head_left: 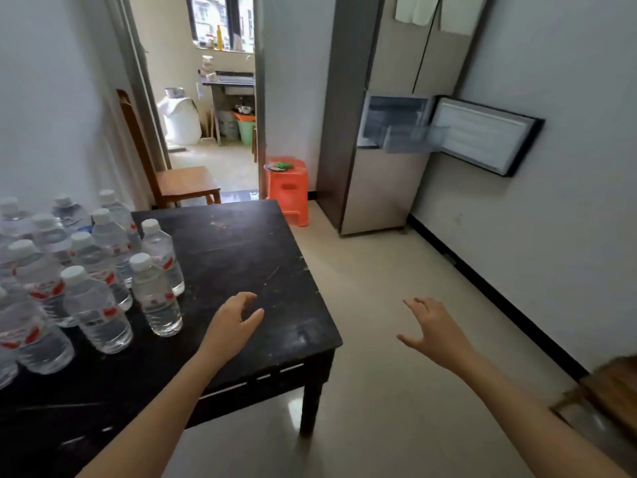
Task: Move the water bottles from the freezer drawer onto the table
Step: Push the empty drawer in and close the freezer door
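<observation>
Bench (241,243) bottles (103,270) sit left; drawer (415,138) well ahead-right, nearer right hand (436,331) than left hand (231,322); both hands loosely spread, empty.

The water bottles (100,298) crowd the table's (241,243) left edge. Those farthest left are cut off by the picture's edge, and their red labels are too blurred to read. The table's near-left corner runs out of the bottom of the picture. The freezer drawer (415,139) is blurred, so its contents cannot be told. Items on the orange stool (289,194) are too small to identify. A brown wooden piece (613,388) at the right edge is blurred and cropped.
</observation>
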Demonstrator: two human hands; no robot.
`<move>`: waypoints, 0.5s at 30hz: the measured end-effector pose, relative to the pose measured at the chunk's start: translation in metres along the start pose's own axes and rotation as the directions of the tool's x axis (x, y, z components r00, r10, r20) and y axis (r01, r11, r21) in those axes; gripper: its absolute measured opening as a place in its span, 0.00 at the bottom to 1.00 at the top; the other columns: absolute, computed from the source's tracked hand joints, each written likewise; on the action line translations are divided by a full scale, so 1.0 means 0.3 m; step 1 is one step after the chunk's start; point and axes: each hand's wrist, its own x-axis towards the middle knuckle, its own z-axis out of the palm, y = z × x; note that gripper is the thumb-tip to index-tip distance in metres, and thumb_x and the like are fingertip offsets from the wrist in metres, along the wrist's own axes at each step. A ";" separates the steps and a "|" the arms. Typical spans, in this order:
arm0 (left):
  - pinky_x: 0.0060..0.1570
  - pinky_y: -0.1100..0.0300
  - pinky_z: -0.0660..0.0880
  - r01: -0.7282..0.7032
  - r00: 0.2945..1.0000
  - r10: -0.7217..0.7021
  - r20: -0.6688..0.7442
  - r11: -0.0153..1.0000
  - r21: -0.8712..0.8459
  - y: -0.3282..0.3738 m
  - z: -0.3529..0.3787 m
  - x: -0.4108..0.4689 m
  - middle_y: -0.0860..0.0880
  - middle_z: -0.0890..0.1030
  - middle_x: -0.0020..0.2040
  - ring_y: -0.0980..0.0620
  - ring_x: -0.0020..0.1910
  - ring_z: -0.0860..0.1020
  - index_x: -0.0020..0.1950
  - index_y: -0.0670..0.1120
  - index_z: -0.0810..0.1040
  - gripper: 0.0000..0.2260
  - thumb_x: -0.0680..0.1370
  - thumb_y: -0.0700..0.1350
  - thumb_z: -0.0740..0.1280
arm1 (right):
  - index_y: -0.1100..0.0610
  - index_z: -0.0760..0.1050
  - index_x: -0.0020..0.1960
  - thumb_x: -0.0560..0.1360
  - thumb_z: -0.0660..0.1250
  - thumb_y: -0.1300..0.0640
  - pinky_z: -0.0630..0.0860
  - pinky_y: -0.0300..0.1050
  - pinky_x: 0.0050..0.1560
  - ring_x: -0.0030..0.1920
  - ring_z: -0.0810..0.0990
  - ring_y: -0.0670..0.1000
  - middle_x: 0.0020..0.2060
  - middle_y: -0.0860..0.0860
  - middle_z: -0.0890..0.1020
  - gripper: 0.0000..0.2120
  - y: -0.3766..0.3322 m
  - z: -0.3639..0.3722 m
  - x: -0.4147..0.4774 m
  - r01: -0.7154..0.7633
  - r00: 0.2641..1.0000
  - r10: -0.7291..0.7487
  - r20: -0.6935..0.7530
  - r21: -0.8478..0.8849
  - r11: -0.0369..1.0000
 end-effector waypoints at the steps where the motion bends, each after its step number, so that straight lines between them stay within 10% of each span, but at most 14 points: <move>1: 0.55 0.57 0.70 -0.014 1.000 0.014 0.011 1.000 -0.014 0.039 0.043 -0.026 0.44 0.77 0.56 0.47 0.56 0.74 0.62 0.42 0.73 0.15 0.76 0.43 0.65 | 0.56 0.58 0.73 0.73 0.66 0.44 0.62 0.45 0.68 0.70 0.61 0.54 0.69 0.56 0.64 0.34 0.043 -0.012 -0.042 -0.001 1.000 0.001 -0.014 -0.008 1.000; 15: 0.61 0.53 0.70 -0.159 0.985 0.157 0.075 0.987 0.014 0.466 0.378 -0.203 0.46 0.75 0.61 0.49 0.61 0.72 0.64 0.43 0.71 0.16 0.77 0.44 0.64 | 0.55 0.62 0.71 0.74 0.64 0.44 0.62 0.49 0.69 0.71 0.60 0.54 0.71 0.56 0.63 0.30 0.507 -0.181 -0.257 -0.032 0.997 0.027 -0.075 -0.074 0.997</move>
